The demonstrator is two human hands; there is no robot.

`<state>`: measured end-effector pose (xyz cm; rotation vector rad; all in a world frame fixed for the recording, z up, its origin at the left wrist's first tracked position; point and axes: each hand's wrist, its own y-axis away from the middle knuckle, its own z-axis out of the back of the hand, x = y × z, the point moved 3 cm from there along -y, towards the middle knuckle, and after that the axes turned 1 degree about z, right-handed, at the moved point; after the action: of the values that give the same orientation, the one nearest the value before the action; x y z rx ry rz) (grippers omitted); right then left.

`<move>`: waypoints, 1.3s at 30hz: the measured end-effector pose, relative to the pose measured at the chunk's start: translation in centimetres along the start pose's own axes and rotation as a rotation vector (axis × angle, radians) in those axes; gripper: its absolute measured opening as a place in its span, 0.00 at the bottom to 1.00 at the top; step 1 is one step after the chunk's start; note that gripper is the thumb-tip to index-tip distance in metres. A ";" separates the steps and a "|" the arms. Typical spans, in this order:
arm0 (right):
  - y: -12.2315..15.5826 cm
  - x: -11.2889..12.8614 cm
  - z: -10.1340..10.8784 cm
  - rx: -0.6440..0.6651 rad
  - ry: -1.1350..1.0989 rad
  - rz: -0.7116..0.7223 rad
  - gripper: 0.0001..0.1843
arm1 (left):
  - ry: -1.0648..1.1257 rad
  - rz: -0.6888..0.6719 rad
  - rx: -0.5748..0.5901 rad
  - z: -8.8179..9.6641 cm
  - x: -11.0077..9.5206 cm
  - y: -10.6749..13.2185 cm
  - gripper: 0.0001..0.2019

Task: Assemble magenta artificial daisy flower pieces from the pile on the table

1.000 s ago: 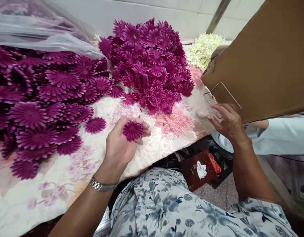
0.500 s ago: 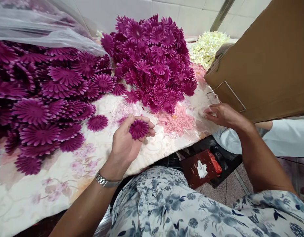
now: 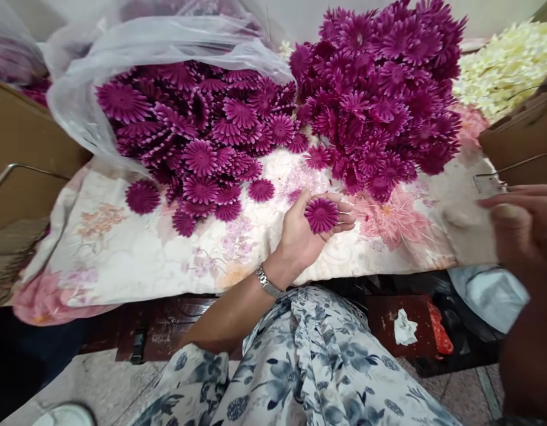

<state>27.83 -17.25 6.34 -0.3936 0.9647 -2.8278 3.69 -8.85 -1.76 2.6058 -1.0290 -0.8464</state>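
Observation:
My left hand lies palm up above the front of the cloth. A purple artificial flower head rests on its palm and fingers, with the thumb beside it. At the right edge, my right hand is raised, partly cut off and slightly blurred. Its thumb and fingers are drawn together; whether something small is between them, I cannot make out. Beyond my left hand rises a tall heap of purple flower heads. More purple flower heads spill from a clear plastic bag at the left.
A flowered cloth covers the table. Cardboard boxes stand at the left and right, each with a bent wire. Pale yellow blossoms lie at the back right. Below the table edge is a brown surface with crumpled white tissue.
The view has turned left, bringing the bag and left box into sight. My right hand has come up closer to the camera. The flower head stays in my left hand.

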 end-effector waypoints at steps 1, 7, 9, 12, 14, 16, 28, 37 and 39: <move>-0.5 2.5 -1.2 -0.001 -0.069 0.107 0.17 | 0.022 0.006 -0.006 -0.1 0.1 0.1 0.27; -1.2 13.6 -10.0 0.071 -0.208 0.540 0.18 | 0.184 0.053 -0.189 -0.4 0.2 0.6 0.22; -0.4 14.7 -11.8 0.089 -0.168 0.530 0.21 | 0.208 0.055 -0.207 0.0 -0.1 0.9 0.22; 1.0 15.0 -12.4 0.127 -0.218 0.547 0.24 | 0.206 -0.051 -0.158 0.5 -1.0 1.1 0.22; 1.5 14.8 -12.1 0.135 -0.229 0.574 0.23 | 0.195 -0.117 -0.141 0.9 -1.5 1.2 0.22; 1.4 14.3 -11.7 0.126 -0.192 0.580 0.21 | 0.193 -0.150 -0.160 1.2 -1.8 1.2 0.22; 1.1 15.3 -13.3 0.111 -0.108 0.411 0.28 | 0.102 -0.149 -0.225 1.2 -1.9 2.2 0.16; -0.3 14.8 -11.6 0.017 -0.295 0.480 0.16 | -0.132 -0.369 -0.325 2.8 -5.0 1.4 0.24; -1.1 13.9 -11.4 -0.009 -0.300 0.444 0.15 | -0.216 -0.392 -0.347 2.8 -5.8 0.9 0.26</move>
<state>11.22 -12.59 1.09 -0.5126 0.8733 -2.2892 -1.89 -5.51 -1.13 2.4794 -0.3612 -1.2874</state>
